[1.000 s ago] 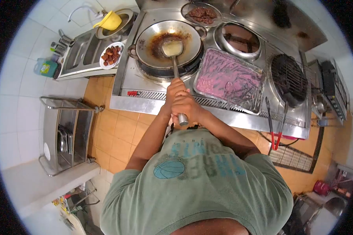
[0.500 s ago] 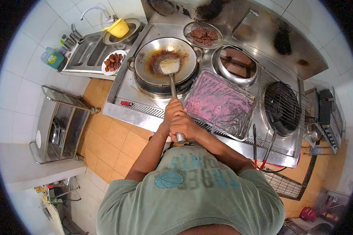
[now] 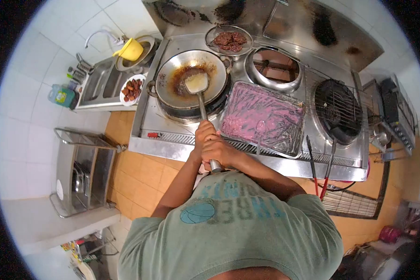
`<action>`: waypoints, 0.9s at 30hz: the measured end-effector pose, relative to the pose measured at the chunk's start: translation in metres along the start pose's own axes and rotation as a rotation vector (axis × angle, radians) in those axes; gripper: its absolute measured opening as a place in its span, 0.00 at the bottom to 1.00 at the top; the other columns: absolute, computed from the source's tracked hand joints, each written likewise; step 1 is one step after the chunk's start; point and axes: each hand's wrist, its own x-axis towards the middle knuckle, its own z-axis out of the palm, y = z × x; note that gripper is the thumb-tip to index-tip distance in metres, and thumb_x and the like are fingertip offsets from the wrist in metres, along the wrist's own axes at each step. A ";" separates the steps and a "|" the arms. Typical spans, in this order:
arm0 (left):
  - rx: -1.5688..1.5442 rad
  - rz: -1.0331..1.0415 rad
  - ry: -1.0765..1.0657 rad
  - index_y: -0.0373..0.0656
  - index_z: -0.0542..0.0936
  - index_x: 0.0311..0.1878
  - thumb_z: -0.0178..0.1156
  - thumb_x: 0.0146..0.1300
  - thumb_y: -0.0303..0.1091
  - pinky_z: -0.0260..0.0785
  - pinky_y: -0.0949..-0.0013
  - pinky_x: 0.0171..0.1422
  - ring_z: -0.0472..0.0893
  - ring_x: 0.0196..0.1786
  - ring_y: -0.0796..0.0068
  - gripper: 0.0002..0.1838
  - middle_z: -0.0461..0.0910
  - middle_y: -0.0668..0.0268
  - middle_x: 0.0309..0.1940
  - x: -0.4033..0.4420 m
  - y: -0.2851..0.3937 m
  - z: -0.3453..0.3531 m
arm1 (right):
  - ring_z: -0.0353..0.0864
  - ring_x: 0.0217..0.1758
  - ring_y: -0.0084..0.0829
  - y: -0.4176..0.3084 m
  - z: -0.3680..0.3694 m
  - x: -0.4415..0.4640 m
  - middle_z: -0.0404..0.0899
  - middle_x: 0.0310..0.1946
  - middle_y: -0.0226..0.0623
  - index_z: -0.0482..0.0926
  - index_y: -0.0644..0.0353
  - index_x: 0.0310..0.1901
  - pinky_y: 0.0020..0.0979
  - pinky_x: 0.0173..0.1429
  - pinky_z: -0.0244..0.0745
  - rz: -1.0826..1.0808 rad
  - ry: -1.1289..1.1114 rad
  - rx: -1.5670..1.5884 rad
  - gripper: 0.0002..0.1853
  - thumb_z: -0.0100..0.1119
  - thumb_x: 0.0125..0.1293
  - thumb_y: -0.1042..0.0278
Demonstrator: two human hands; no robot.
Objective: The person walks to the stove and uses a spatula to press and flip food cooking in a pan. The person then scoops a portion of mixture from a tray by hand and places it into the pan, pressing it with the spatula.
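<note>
A long-handled metal wok spatula (image 3: 202, 109) slants down from the wok toward my body. My left hand (image 3: 205, 133) wraps round its handle on the upper side. Just below, my right hand (image 3: 218, 151) is closed round the same handle, touching the left. The handle's end sticks out under my right hand. The spatula's broad blade lies inside the two-eared wok (image 3: 168, 88), over a brown, oily-looking patch on the bottom. Beneath the wok is a dark burner ring, partly hidden.
Right of the wok lies a tray (image 3: 266, 116) smeared pinkish-purple. Behind stands a strainer of dark brown pieces (image 3: 230, 41). A plate of browned chunks (image 3: 132, 90) sits by the sink (image 3: 94, 81). Red-handled tongs (image 3: 325, 186) hang over the front edge near a grill rack (image 3: 336, 102).
The view has turned and shifted slightly, so the stove appears a little rotated. Both hands keep their hold on the spatula, its blade staying in nearly the same part of the wok.
</note>
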 end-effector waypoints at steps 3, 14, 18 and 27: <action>-0.039 0.037 -0.028 0.40 0.63 0.16 0.61 0.44 0.23 0.55 0.64 0.29 0.63 0.22 0.64 0.15 0.60 0.64 0.15 -0.001 -0.011 -0.004 | 0.71 0.24 0.34 0.005 0.000 0.002 0.70 0.18 0.29 0.68 0.52 0.17 0.32 0.42 0.63 -0.005 -0.020 -0.031 0.11 0.62 0.30 0.71; -0.120 0.070 -0.010 0.40 0.64 0.18 0.60 0.49 0.21 0.56 0.64 0.30 0.63 0.22 0.64 0.14 0.61 0.65 0.16 -0.014 -0.010 -0.009 | 0.73 0.26 0.34 -0.003 0.010 0.006 0.74 0.20 0.31 0.71 0.53 0.20 0.31 0.40 0.62 0.013 -0.023 -0.010 0.09 0.61 0.33 0.68; -0.110 0.099 -0.012 0.40 0.64 0.19 0.59 0.50 0.20 0.56 0.64 0.30 0.62 0.23 0.65 0.13 0.61 0.65 0.17 -0.007 -0.010 -0.005 | 0.74 0.26 0.36 0.000 0.007 0.004 0.74 0.19 0.31 0.71 0.53 0.19 0.32 0.40 0.62 0.028 -0.030 -0.032 0.08 0.61 0.34 0.69; -0.038 -0.012 -0.024 0.38 0.64 0.18 0.60 0.50 0.24 0.58 0.64 0.31 0.63 0.24 0.63 0.14 0.61 0.64 0.17 -0.018 -0.011 -0.005 | 0.74 0.34 0.37 -0.013 -0.003 0.004 0.75 0.22 0.33 0.72 0.55 0.21 0.33 0.46 0.63 0.117 -0.118 0.040 0.08 0.61 0.37 0.69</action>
